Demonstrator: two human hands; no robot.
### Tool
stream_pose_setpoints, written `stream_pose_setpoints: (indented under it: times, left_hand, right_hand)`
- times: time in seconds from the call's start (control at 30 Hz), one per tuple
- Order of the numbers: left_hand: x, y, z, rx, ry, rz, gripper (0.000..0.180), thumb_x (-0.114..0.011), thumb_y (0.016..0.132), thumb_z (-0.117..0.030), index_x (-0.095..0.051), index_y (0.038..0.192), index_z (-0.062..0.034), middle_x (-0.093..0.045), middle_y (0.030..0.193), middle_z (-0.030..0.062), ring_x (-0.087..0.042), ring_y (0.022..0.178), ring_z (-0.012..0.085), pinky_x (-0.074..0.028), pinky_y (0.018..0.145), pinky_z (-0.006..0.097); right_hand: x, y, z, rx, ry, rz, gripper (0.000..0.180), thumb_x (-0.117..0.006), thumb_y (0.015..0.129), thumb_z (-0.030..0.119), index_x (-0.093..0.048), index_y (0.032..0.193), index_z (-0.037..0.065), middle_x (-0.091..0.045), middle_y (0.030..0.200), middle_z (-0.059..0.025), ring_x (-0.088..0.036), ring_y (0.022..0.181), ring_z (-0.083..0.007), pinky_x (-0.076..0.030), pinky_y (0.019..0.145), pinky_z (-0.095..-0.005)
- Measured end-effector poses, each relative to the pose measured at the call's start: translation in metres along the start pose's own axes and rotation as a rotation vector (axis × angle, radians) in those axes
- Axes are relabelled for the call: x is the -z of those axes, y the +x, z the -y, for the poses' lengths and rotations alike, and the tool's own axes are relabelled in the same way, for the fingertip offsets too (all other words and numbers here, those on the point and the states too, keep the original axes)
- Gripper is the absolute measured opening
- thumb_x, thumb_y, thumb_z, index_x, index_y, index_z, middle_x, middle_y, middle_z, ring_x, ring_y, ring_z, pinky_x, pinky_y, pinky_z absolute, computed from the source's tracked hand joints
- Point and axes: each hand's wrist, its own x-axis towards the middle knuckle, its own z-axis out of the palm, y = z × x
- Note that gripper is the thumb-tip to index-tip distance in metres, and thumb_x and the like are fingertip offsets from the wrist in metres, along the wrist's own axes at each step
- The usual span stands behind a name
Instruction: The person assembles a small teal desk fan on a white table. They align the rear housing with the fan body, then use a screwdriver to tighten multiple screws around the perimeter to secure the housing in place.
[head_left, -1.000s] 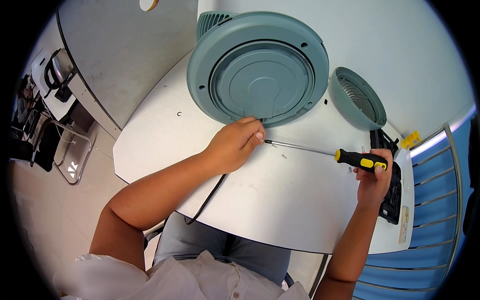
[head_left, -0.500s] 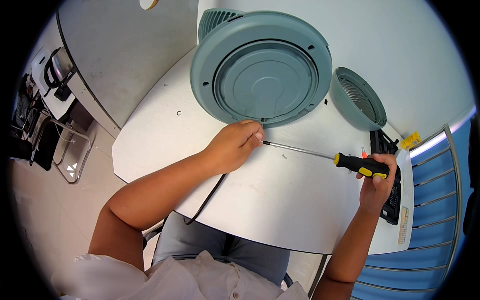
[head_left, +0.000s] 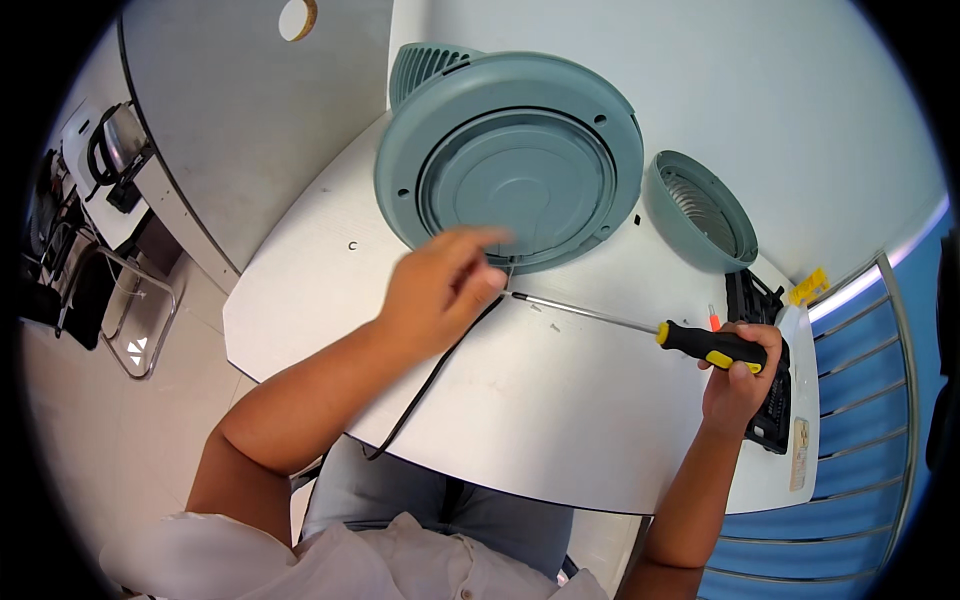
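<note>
My right hand [head_left: 738,382] is wrapped round the black and yellow handle of a long screwdriver [head_left: 600,318]. Its shaft points left across the table, its dark tip beside my left thumb. With thumb and index finger apart, my left hand [head_left: 432,292] hovers at the near rim of a round grey-green appliance base [head_left: 390,150], whose underside faces me. Motion smears the left index finger, and nothing shows held there. From the base's near rim a black cable [head_left: 430,378] runs past that hand to the table's front edge. Small screws [head_left: 555,327] lie below the screwdriver shaft.
A grey-green bowl-shaped grille [head_left: 690,215] sits at the right, above an open black tool case [head_left: 770,400]. A small black piece [head_left: 637,219] and a dark C-shaped clip [head_left: 352,246] lie on the white table [head_left: 590,430]. Metal railings [head_left: 905,340] stand beyond the right edge.
My left thumb and index finger have parted from their pinch by the screwdriver tip, and that hand has shifted left. My right hand still holds the screwdriver. The whole view has shifted slightly.
</note>
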Motion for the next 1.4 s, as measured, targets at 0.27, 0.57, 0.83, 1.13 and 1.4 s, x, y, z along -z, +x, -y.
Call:
stream_pose_setpoints:
  times: [0.27,0.57,0.83,1.13,1.4]
  left_hand:
    - [0.034,0.031,0.056,-0.031,-0.18,-0.809,0.037,-0.048,0.089,-0.015,-0.046,0.123,-0.0032,-0.05,0.117,0.0107,-0.045,0.112,0.0209,-0.035,0.094,0.033]
    - [0.013,0.019,0.081,0.054,-0.556,-0.442,0.048,-0.052,0.087,-0.018,-0.035,0.129,-0.0031,-0.045,0.123,0.0139,-0.044,0.114,0.0204,-0.033,0.099,0.032]
    - [0.014,0.017,0.082,0.215,-0.694,-0.213,0.047,-0.06,0.081,-0.014,-0.042,0.122,-0.0005,-0.054,0.114,0.0126,-0.052,0.107,0.0195,-0.038,0.095,0.032]
    - [0.006,0.038,0.054,0.202,-0.347,-0.295,0.045,-0.064,0.081,-0.031,-0.05,0.111,0.0002,-0.063,0.097,0.0156,-0.061,0.088,0.0223,-0.047,0.08,0.033]
    - [-0.009,0.078,0.033,0.166,-0.338,-0.401,0.039,-0.069,0.076,-0.034,-0.058,0.096,-0.0034,-0.064,0.086,0.0128,-0.061,0.079,0.0201,-0.048,0.072,0.031]
  right_hand:
    - [-0.03,-0.008,0.005,0.108,-0.041,-0.14,0.043,-0.063,0.076,0.027,-0.046,0.107,0.002,-0.051,0.093,-0.0114,-0.058,0.074,-0.02,-0.053,0.059,-0.0289]
    - [-0.112,-0.08,0.061,0.503,-0.583,-0.015,0.049,-0.06,0.087,0.04,-0.036,0.113,0.006,-0.056,0.087,-0.0192,-0.056,0.073,-0.0282,-0.048,0.064,-0.0365]
    - [-0.139,-0.091,0.056,0.358,-0.43,-0.209,0.04,-0.059,0.086,0.034,-0.044,0.107,0.004,-0.05,0.092,-0.013,-0.057,0.073,-0.0206,-0.051,0.062,-0.0295]
    - [-0.131,-0.059,0.066,0.628,-0.656,0.062,0.042,-0.064,0.083,0.018,-0.041,0.114,0.002,-0.056,0.089,-0.017,-0.054,0.071,-0.0262,-0.044,0.06,-0.0341]
    - [-0.109,-0.036,0.079,0.731,-0.823,0.025,0.043,-0.066,0.082,0.02,-0.044,0.114,0.0,-0.056,0.089,-0.0183,-0.054,0.07,-0.0284,-0.046,0.061,-0.0362]
